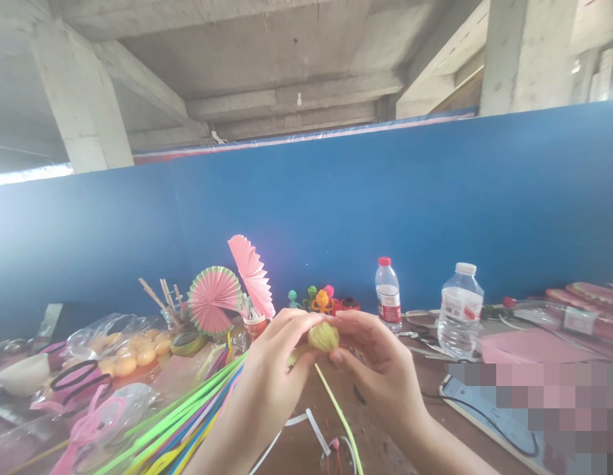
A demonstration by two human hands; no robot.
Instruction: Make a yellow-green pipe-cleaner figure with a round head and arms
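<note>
Between my two hands is a small yellow-green rounded bundle (323, 336); its surface looks ribbed or wound, and I cannot make out its material. My left hand (281, 356) curls round it from the left, fingertips and thumb closed on it. From the other side, my right hand (378, 359) pinches it with thumb and fingers. A thin pale yellow-green stem (338, 409) runs down from just below the bundle towards the front; whether they are joined is hidden. White strips (316, 429) lie on the brown table (375, 422) beneath my hands.
Bright pipe cleaners (187, 422), pink paper fans (214, 300) and a bag of orange balls (138, 349) are at left. Small coloured figures (322, 300) stand behind my hands. A red-capped bottle (388, 297), a larger bottle (461, 313) and a tablet-like device (484, 415) are at right.
</note>
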